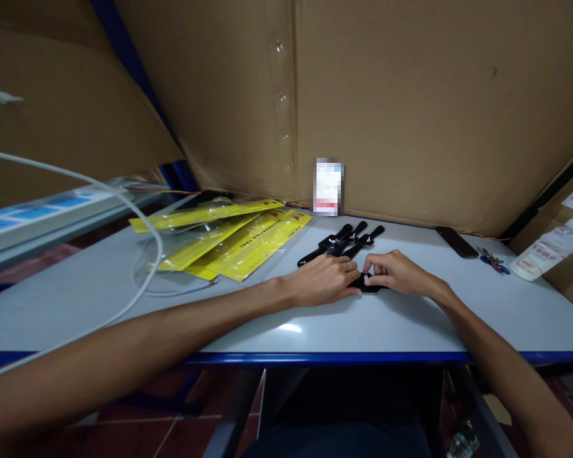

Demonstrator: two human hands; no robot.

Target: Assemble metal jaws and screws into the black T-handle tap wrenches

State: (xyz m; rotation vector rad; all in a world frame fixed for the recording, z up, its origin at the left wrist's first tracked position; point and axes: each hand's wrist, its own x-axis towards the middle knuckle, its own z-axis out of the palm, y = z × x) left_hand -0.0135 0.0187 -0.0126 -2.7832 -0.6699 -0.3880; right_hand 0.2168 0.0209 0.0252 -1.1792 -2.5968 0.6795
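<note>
A black spokeshave lies on the table in front of me, mostly covered by my hands. My left hand is closed over its left side and keeps it down on the table top. The thumb and forefinger of my right hand pinch a small bright screw or nut at its middle; the exact part is too small to make out. Just beyond my hands, several more black spokeshaves lie side by side at a slant.
Yellow cards in clear plastic packaging are heaped at the left. A white cable loops across that side. To the right are a dark phone, keys and a tilted bottle. Cardboard walls the table's back.
</note>
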